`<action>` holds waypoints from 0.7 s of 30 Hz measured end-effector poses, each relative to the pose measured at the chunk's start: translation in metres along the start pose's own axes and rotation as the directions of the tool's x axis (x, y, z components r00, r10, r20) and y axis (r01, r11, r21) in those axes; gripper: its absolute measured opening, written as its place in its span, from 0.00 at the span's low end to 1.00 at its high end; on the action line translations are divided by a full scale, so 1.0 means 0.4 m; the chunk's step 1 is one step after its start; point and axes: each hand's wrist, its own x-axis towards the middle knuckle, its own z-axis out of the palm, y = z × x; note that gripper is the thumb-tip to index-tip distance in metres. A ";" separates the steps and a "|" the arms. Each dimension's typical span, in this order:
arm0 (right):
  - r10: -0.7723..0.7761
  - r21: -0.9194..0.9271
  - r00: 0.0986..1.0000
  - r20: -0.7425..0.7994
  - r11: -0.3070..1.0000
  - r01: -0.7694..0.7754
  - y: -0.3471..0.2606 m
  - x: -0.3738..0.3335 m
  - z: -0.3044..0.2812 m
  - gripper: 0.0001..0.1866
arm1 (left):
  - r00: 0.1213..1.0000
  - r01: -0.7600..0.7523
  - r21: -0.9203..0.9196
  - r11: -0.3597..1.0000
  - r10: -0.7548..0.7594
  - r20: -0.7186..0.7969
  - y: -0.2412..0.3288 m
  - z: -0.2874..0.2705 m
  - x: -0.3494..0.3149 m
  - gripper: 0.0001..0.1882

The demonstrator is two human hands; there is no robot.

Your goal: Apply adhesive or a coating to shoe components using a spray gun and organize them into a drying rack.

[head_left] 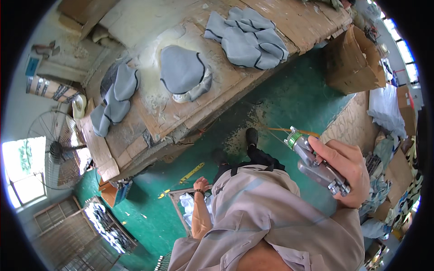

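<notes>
My right hand (346, 167) is wrapped round a metal spray gun (318, 169) with a green ring at its front end. The gun is held out over the floor to the right of my body, a thin hose-like line showing beyond it. My left hand (201, 184) hangs low at my left side, wearing a dark wristband, its fingers loosely bent and nothing seen in them. Beside it stands a wooden frame (177, 212) with pale cloth inside. On the worktable ahead, a grey fabric piece with dark edging (181, 70) covers a rounded form, surrounded by whitish residue.
More grey fabric pieces lie on the cardboard-covered worktable (217, 97), in a pile (248, 38) at right and a row (118, 97) at left. A large cardboard box (350, 63) stands far right. A fan (56, 149) is at left; heaped materials (384, 180) line the right side.
</notes>
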 end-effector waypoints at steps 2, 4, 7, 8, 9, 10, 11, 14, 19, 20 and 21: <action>-0.004 0.066 0.997 0.073 0.998 -0.001 0.058 0.000 -0.045 0.35 | 0.995 -0.093 0.052 0.994 0.090 0.053 0.023 0.010 -0.007 0.20; -0.009 0.079 0.999 0.039 0.997 0.006 0.104 0.004 -0.068 0.37 | 0.993 -0.057 0.076 0.995 0.049 0.107 0.046 0.021 -0.027 0.24; -0.016 0.080 0.997 -0.071 0.997 0.022 0.171 0.025 -0.096 0.39 | 0.966 -0.247 0.338 0.908 0.205 0.154 0.094 0.056 -0.064 0.26; -0.019 0.089 0.997 -0.075 0.996 0.025 0.189 0.034 -0.105 0.39 | 0.912 -0.408 0.507 0.759 0.320 0.256 0.114 0.069 -0.081 0.26; -0.035 0.115 0.997 -0.072 0.992 0.043 0.204 0.045 -0.115 0.39 | 0.989 -0.149 0.181 0.972 0.143 0.044 0.132 0.089 -0.098 0.25; -0.042 0.162 0.996 -0.079 0.985 0.055 0.215 0.058 -0.118 0.39 | 0.989 -0.149 0.177 0.973 0.145 0.035 0.153 0.110 -0.112 0.25; -0.049 0.084 0.995 -0.090 0.995 0.057 0.225 0.072 -0.123 0.40 | 0.983 -0.169 0.209 0.963 0.180 -0.039 0.170 0.126 -0.128 0.24; -0.103 0.168 0.995 0.004 0.981 0.101 0.253 0.126 -0.146 0.40 | 0.967 -0.198 0.232 0.952 0.229 -0.112 0.205 0.158 -0.163 0.22; -0.047 0.088 0.994 -0.100 0.995 0.056 0.235 0.201 -0.130 0.44 | 0.959 -0.251 0.130 0.959 0.265 -0.104 0.167 0.147 -0.147 0.22; -0.060 0.084 0.994 -0.087 0.994 0.068 0.229 0.215 -0.130 0.43 | 0.969 -0.214 0.095 0.972 0.224 -0.102 0.145 0.137 -0.135 0.22; -0.073 0.081 0.995 -0.073 0.994 0.078 0.222 0.228 -0.129 0.41 | 0.981 -0.141 0.068 0.988 0.149 -0.125 0.120 0.122 -0.123 0.23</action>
